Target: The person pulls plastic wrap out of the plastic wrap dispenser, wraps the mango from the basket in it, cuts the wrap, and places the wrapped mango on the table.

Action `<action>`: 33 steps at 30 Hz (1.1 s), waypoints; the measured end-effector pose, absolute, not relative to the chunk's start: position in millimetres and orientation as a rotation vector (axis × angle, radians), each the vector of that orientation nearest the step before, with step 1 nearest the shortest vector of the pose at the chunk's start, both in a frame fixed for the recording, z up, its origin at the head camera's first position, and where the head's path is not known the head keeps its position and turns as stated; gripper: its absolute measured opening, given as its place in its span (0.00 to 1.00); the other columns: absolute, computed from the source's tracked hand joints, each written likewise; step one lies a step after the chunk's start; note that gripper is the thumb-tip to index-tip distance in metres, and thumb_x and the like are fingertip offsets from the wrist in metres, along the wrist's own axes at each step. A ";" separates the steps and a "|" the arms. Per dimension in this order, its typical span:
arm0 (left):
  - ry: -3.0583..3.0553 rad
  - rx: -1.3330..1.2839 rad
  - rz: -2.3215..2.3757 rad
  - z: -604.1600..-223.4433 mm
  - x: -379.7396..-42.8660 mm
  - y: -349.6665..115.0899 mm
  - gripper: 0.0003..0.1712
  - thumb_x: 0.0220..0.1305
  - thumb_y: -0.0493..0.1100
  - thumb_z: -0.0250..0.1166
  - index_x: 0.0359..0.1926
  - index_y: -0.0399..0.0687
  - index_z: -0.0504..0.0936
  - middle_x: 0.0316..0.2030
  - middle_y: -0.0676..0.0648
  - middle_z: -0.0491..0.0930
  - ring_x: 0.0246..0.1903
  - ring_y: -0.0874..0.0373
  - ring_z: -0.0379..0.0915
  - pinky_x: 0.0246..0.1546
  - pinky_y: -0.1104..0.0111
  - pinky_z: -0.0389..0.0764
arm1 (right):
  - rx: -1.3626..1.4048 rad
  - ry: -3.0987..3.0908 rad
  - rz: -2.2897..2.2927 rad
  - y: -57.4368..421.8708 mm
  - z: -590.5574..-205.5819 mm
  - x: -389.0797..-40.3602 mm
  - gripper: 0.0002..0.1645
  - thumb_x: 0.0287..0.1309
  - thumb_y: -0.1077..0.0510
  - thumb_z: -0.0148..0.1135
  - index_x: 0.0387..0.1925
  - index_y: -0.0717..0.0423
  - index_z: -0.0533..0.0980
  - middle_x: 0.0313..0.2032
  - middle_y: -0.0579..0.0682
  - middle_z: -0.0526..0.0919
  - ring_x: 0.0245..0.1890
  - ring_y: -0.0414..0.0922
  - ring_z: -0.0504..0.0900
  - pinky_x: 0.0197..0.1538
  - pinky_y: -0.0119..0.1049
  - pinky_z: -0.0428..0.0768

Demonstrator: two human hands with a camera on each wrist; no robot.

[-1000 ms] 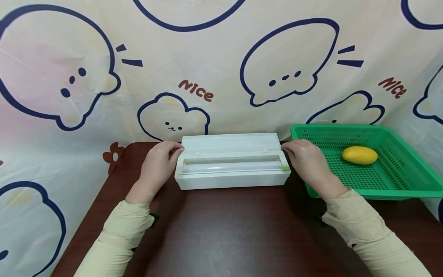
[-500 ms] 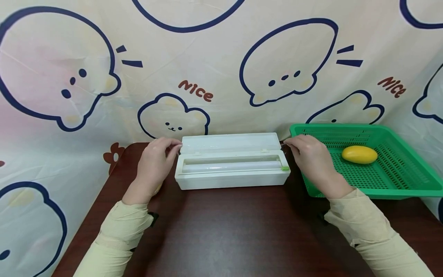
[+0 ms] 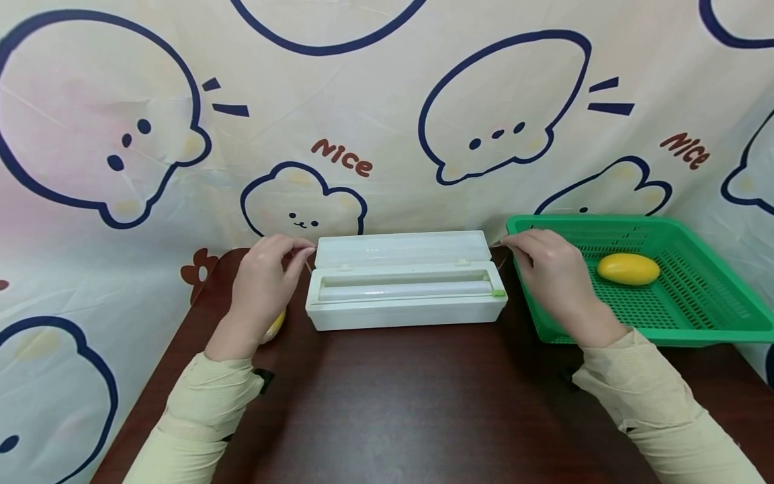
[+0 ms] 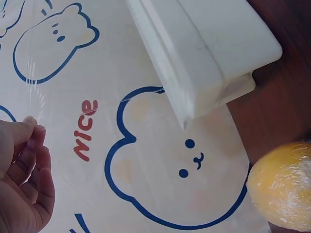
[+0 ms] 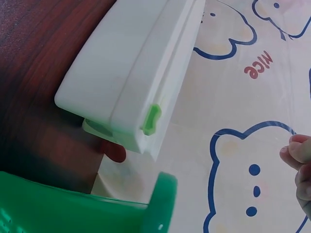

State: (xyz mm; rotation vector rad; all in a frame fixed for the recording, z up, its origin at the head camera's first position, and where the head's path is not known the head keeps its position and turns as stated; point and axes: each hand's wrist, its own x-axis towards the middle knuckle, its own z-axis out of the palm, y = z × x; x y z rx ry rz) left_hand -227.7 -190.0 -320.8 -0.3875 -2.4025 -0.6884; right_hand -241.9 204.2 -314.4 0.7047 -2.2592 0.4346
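Note:
A white cling film dispenser (image 3: 404, 317) stands on the table with its lid (image 3: 404, 249) raised, a film roll (image 3: 405, 291) inside and a green slider (image 3: 498, 294) at the right end. Left of it, my left hand (image 3: 261, 282) pinches one edge of clear cling film (image 4: 36, 85) between thumb and forefinger. At the right end my right hand (image 3: 553, 275) pinches the film's other edge. The sheet is nearly invisible in the head view. Partly behind my left wrist lies a yellow fruit wrapped in film (image 4: 279, 187).
A green plastic basket (image 3: 695, 336) sits at the right, close beside the dispenser, holding a yellow mango-shaped fruit (image 3: 629, 269). Behind the dark brown table (image 3: 411, 417) hangs a pale cloth (image 3: 387, 101) with cartoon outlines.
Both hands have drawn outward from the dispenser's ends, the left one leftward and the right one rightward. The wrapped yellow fruit has come into sight beside my left wrist.

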 end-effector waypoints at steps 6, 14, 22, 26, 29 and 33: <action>-2.397 -0.369 -0.695 -313.2 -223.6 -188.3 0.07 0.63 0.38 0.66 0.41 0.41 0.85 0.37 0.41 0.83 0.40 0.48 0.75 0.42 0.53 0.79 | 0.712 -2.225 0.430 205.5 -309.7 -240.7 0.12 0.54 0.74 0.64 0.39 0.61 0.83 0.36 0.57 0.86 0.39 0.53 0.81 0.41 0.50 0.81; -2.364 -0.392 -0.688 -308.9 -220.4 -189.6 0.07 0.62 0.37 0.67 0.41 0.41 0.85 0.37 0.41 0.83 0.41 0.48 0.75 0.42 0.52 0.78 | 0.687 -2.222 0.430 204.6 -303.3 -236.0 0.11 0.55 0.72 0.64 0.39 0.61 0.83 0.37 0.57 0.85 0.39 0.53 0.81 0.42 0.50 0.81; -2.319 -0.415 -0.685 -305.4 -216.5 -190.2 0.06 0.62 0.37 0.67 0.40 0.41 0.85 0.36 0.42 0.83 0.40 0.48 0.75 0.39 0.54 0.78 | 0.682 -2.209 0.433 204.6 -297.1 -230.1 0.10 0.54 0.73 0.65 0.39 0.62 0.83 0.36 0.57 0.85 0.39 0.53 0.81 0.42 0.51 0.81; -2.309 -0.421 -0.688 -302.6 -214.3 -190.0 0.07 0.62 0.37 0.67 0.40 0.41 0.85 0.36 0.42 0.83 0.40 0.48 0.75 0.39 0.54 0.78 | 0.680 -2.209 0.440 204.5 -294.4 -227.2 0.10 0.54 0.73 0.65 0.39 0.63 0.83 0.36 0.57 0.85 0.39 0.54 0.81 0.41 0.51 0.81; -2.310 -0.420 -0.685 -300.5 -212.5 -190.3 0.07 0.61 0.37 0.68 0.41 0.41 0.85 0.37 0.42 0.83 0.40 0.48 0.75 0.40 0.54 0.78 | 0.679 -2.208 0.444 204.6 -292.8 -225.2 0.11 0.54 0.74 0.65 0.39 0.63 0.83 0.36 0.57 0.85 0.39 0.54 0.81 0.42 0.51 0.81; -2.306 -0.439 -0.675 -298.2 -209.2 -191.9 0.07 0.61 0.38 0.68 0.40 0.42 0.85 0.36 0.43 0.84 0.39 0.49 0.74 0.39 0.56 0.78 | 0.668 -2.214 0.444 205.2 -291.4 -220.6 0.12 0.54 0.73 0.65 0.40 0.62 0.83 0.37 0.57 0.85 0.39 0.53 0.81 0.42 0.51 0.81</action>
